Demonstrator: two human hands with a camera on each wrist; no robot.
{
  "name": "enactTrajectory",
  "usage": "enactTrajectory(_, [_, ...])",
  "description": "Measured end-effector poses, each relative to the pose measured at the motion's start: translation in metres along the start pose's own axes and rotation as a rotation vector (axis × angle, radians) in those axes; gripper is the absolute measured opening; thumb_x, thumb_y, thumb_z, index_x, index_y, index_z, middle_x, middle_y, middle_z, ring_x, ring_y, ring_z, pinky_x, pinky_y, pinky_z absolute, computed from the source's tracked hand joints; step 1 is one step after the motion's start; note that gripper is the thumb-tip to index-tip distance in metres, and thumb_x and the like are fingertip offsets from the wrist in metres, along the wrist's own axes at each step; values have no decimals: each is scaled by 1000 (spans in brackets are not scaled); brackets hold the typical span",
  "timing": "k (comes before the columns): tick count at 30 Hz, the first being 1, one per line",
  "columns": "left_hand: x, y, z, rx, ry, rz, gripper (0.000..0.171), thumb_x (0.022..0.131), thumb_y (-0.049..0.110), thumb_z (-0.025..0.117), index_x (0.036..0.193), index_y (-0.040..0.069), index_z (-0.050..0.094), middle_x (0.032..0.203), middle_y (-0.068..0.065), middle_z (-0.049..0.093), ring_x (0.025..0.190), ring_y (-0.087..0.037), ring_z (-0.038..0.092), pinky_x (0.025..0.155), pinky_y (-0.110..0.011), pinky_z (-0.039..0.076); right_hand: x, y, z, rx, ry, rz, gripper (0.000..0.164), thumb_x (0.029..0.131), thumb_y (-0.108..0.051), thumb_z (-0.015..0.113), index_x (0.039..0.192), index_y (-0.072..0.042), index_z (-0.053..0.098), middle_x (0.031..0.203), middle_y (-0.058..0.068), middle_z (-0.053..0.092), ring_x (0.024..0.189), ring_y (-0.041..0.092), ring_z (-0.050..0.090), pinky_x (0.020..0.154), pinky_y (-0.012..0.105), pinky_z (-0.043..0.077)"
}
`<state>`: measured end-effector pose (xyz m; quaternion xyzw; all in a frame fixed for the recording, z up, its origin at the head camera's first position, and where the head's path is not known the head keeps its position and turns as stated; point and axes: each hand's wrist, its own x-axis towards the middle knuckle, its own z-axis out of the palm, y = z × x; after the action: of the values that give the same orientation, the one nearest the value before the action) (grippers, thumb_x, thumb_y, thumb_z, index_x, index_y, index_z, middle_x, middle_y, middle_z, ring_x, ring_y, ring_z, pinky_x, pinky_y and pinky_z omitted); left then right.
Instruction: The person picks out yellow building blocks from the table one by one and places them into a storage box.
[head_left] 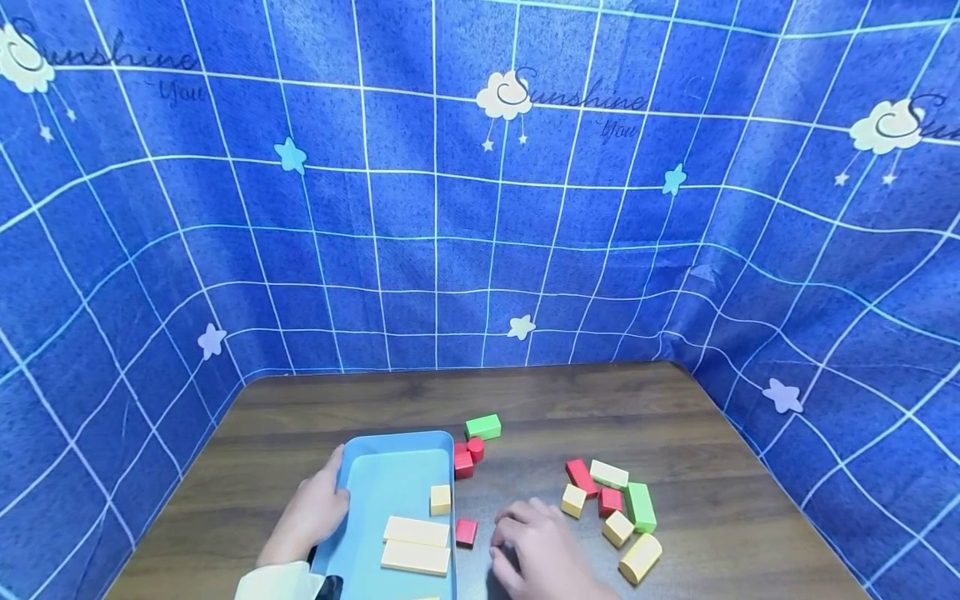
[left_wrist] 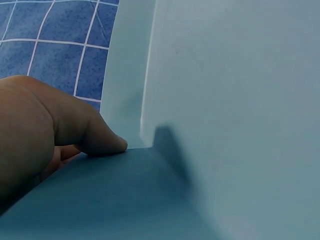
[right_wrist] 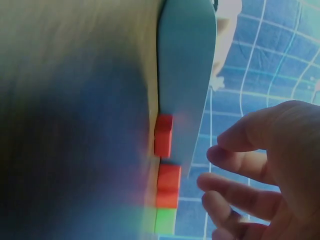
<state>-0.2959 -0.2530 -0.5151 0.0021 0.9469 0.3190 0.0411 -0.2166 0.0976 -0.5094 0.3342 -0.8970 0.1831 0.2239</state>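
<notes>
My left hand grips the left rim of a light blue tray, its thumb over the edge in the left wrist view. Inside the tray lie two long pale wooden blocks and a small yellow cube; a sliver of another block shows at the bottom edge. To the tray's right, my right hand hovers low over the table with loosely bent fingers and nothing between them. A red block sits between that hand and the tray wall.
Beside the tray's far right corner are a green block, a red cylinder and a red cube. Right of my right hand is a loose group: red blocks, a green block, yellow cubes and a yellow half-round block. Blue curtain surrounds the table.
</notes>
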Motion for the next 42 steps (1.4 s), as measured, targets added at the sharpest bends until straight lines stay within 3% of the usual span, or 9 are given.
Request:
enactTrajectory(4, [0, 0, -1, -7, -5, -2, 67, 94, 8, 41, 150, 5, 5, 147, -28, 25, 122, -43, 36, 97, -67, 30, -1, 6, -4, -36, 12, 58, 10, 79, -32, 68, 74, -33, 60, 94, -15, 58, 85, 7, 49, 69, 36, 45])
enactTrajectory(10, [0, 2, -2, 1, 8, 6, 67, 94, 8, 42, 150, 5, 7, 145, -29, 28, 113, -37, 46, 91, -62, 41, -1, 9, -7, -90, 29, 111, 9, 77, -31, 67, 72, -34, 60, 95, -14, 59, 86, 10, 47, 69, 39, 43])
enactTrajectory(18, [-1, 2, -2, 6, 11, 4, 67, 94, 9, 43, 150, 5, 7, 144, -28, 30, 111, -36, 48, 89, -61, 43, -4, 14, -6, -120, 59, 179, 7, 72, -30, 68, 72, -32, 61, 105, -2, 60, 100, 21, 45, 79, 50, 39])
enactTrajectory(22, [-1, 2, -2, 4, 13, 7, 67, 94, 9, 43, 150, 5, 7, 145, -28, 30, 109, -34, 49, 88, -60, 43, -5, 16, -8, -179, 36, 271, 9, 69, -33, 69, 74, -30, 62, 117, 4, 57, 114, 29, 38, 89, 56, 34])
enactTrajectory(27, [-1, 1, -2, 2, 12, 5, 67, 94, 9, 43, 150, 5, 7, 145, -28, 30, 109, -34, 49, 88, -60, 43, -6, 19, -8, -234, 32, 322, 18, 67, -36, 69, 81, -27, 65, 126, 13, 52, 126, 38, 27, 101, 61, 21])
enactTrajectory(33, [-2, 1, -1, -2, 11, -1, 68, 94, 9, 43, 151, 6, 7, 145, -28, 29, 116, -39, 45, 92, -65, 38, -8, 23, -6, -262, 7, 373, 28, 65, -40, 69, 89, -25, 65, 132, 18, 46, 131, 42, 14, 103, 63, 16])
enactTrajectory(42, [-2, 1, -1, -16, -3, -8, 67, 94, 9, 41, 151, 6, 5, 147, -28, 26, 123, -44, 35, 96, -67, 32, -12, 26, -3, -278, 1, 380, 31, 64, -38, 71, 92, -25, 65, 132, 19, 46, 126, 44, 26, 99, 63, 24])
